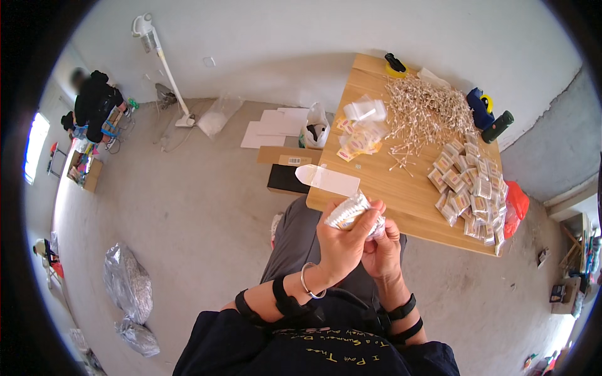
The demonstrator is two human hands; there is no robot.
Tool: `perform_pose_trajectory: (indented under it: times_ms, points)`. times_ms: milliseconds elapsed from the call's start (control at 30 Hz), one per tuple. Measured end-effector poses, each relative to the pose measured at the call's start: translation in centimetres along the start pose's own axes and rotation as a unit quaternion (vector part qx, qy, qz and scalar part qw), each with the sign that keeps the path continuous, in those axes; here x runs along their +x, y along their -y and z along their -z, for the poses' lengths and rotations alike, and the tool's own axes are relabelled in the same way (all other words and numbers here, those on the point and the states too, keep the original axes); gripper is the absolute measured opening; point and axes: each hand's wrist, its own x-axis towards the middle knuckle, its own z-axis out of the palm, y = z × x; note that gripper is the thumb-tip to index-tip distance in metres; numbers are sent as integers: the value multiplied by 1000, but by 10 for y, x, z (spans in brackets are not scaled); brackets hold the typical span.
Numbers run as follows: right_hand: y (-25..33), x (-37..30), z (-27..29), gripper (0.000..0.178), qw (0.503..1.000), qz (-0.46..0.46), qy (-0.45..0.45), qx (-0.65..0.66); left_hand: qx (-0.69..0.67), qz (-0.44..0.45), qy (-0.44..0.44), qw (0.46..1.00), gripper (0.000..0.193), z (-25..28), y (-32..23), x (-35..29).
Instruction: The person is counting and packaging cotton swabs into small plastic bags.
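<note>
Over the near edge of the wooden table (389, 194), a small clear packet of cotton swabs (347, 213) is held up in front of me. My left hand (338, 247) wraps its fingers and thumb around the packet's body. At the packet's lower right end, my right hand (382, 250) pinches with bent fingers; its exact grip is partly hidden. Just beyond the hands lies a flat white strip with a pointed end (335, 180). Many loose cotton swabs (433, 106) are heaped at the far side of the table. Filled swab packets (467, 185) are piled to the right.
Empty-looking printed bags (362, 144) and a clear plastic box (365, 110) sit on the table's left side. A dark green bottle (498, 127) and a tape dispenser (480, 108) stand at the far right. An open carton (288, 178) is on the floor. Another person (97, 103) works far left.
</note>
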Motion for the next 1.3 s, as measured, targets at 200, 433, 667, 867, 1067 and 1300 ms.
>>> perform_pose_trajectory:
  times_ms: [200,433,667,867,1067,1300]
  points:
    - [-1,0,-2,6,996,-66,34,55,144,-129,42,980,23,10,10,-7]
    - [-4,3,3,9,990,-96,43,91,170,-192,20,966,19,5,6,-7]
    - [-2,2,-3,9,990,-96,37,99,173,-199,19,964,20,5,6,-7]
    - [0,3,-6,9,989,-95,47,104,187,-209,21,960,20,5,2,-7]
    - [-1,2,-5,9,990,-94,30,96,178,-205,20,962,19,4,2,-7]
    - [7,5,-10,6,995,-76,28,55,179,-202,40,962,22,7,4,-6]
